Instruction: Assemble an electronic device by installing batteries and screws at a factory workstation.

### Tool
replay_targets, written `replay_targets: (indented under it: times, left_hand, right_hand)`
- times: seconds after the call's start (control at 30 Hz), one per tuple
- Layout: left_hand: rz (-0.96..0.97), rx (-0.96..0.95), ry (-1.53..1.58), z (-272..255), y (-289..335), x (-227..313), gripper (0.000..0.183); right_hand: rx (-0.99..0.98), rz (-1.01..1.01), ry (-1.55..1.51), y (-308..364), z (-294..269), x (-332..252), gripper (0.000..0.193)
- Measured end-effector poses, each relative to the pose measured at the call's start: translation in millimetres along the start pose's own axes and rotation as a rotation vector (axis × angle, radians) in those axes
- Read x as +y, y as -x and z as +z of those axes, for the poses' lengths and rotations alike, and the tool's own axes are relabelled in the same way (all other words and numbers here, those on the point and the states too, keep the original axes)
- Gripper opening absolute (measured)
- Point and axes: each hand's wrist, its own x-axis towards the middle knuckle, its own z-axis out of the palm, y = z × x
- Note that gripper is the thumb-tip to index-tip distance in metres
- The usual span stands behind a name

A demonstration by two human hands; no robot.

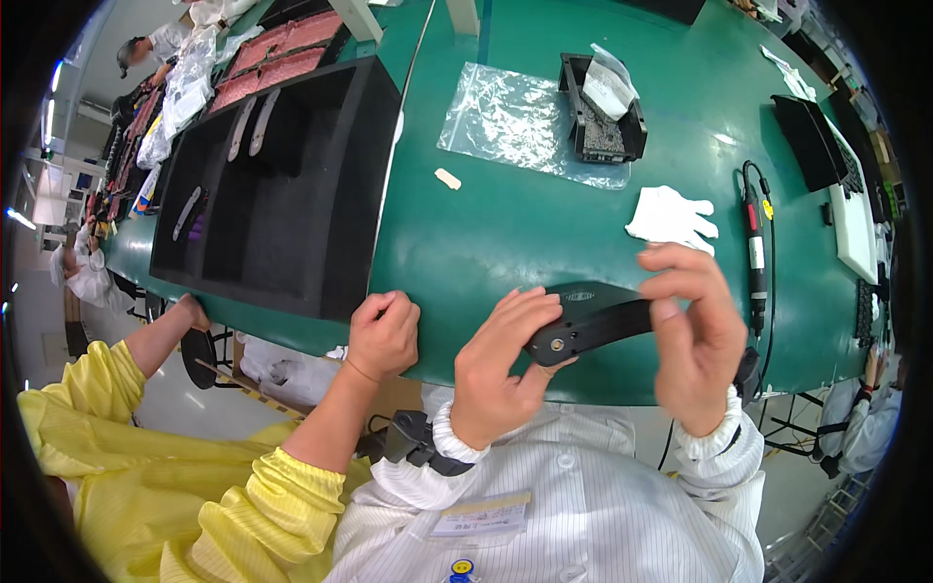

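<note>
Over the near edge of the bench, my left hand (501,364) grips the left end of a curved black part (603,325). That end is rounded, with a brass-coloured round fitting in it, and a flat dark face shows along the top. My right hand (698,335) is closed at the part's other end, thumb and index finger against it; the fingertips partly hide that end. A white glove (671,218) lies on the bench just beyond my right hand. Farther right is a black electric screwdriver (755,248) with a cable.
A black divided box (340,194) stands at left, holding several curved parts. Beyond the held part are a clear plastic bag (505,117) and a black tray (632,139) with small screws and a white packet. A co-worker's yellow sleeve (292,496) and fist (385,335) are close on my left.
</note>
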Motion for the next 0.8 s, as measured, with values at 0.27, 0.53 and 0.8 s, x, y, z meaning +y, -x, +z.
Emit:
replay_targets:
  times: [0.27, 0.53, 0.8]
  left_hand:
    - [-0.367, -0.005, 0.704, -11.5, 6.3, 9.7, 0.05]
    - [-0.296, 0.139, 0.704, -12.6, 2.7, 16.7, 0.054]
    - [-0.225, 0.146, 0.692, -7.7, -1.1, 13.1, 0.057]
  right_hand:
    - [-0.105, 0.143, -0.426, 40.9, -9.1, 37.2, 0.057]
    - [-0.12, 0.365, -0.553, 53.3, 14.7, 15.5, 0.049]
    - [-0.061, 0.2, -0.497, 45.2, 16.1, 11.3, 0.049]
